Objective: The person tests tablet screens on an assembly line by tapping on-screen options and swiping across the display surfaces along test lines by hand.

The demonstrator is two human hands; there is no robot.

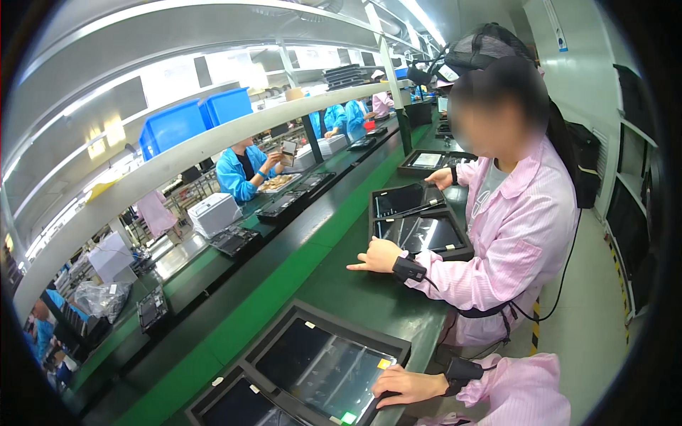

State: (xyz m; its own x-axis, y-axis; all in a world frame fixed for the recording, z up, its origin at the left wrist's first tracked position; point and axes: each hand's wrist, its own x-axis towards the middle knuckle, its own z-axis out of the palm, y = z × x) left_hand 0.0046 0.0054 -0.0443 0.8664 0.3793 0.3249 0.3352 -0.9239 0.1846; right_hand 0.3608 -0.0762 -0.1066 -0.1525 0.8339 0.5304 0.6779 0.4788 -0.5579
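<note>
In the head view, the right hand (408,385) rests palm down at the edge of a glossy dark rectangular panel (320,369), just beside a small yellow tab (385,363); whether the fingers grip that edge I cannot tell. The panel lies in a black compartmented tray (355,331), with a second dark panel (238,408) in the adjoining compartment, on a dark green work surface (419,312). The left hand is out of view. Beyond, a pink-jacketed co-worker (522,192) reaches over a similar black tray (462,253).
</note>
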